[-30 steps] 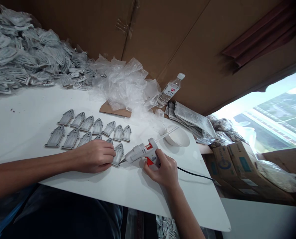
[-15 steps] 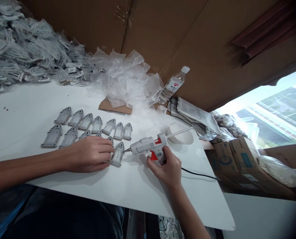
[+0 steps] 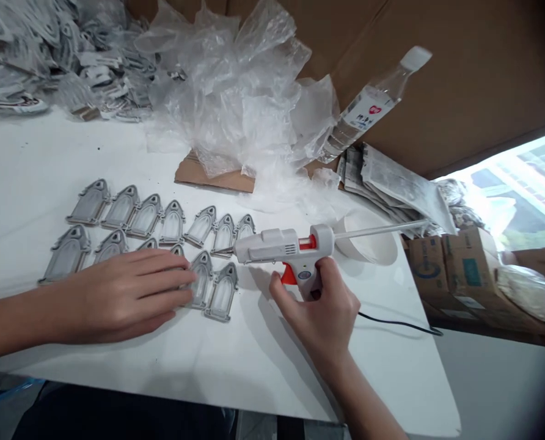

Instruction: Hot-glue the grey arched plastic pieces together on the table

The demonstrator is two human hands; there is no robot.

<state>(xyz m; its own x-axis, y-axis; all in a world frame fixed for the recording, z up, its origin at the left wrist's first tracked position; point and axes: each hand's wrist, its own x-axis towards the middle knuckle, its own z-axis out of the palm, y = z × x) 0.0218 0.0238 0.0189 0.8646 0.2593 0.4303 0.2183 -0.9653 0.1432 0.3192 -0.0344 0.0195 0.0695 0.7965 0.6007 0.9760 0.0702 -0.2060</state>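
My right hand (image 3: 322,311) is shut around the grip of a white and red hot glue gun (image 3: 281,247), with a glue stick running out of its back. The gun's nozzle points left, just above a grey arch-shaped piece (image 3: 223,235). Several such pieces lie in two rows on the white table (image 3: 263,360). My left hand (image 3: 121,296) lies flat over the lower row, its fingertips touching an arch-shaped piece (image 3: 202,278). Another piece (image 3: 222,292) lies just beyond them, uncovered. The hand hides parts of several pieces.
A heap of grey pieces (image 3: 66,67) and crumpled clear plastic (image 3: 236,104) sit at the table's back. A plastic bottle (image 3: 368,107), a white bowl (image 3: 368,241) and a black cable (image 3: 401,324) lie right. Cardboard boxes (image 3: 460,275) stand beyond the right edge.
The view has moved closer and tilted. The glue gun has turned, its nozzle now above the pieces. My left hand has slid left, uncovering the end pieces.
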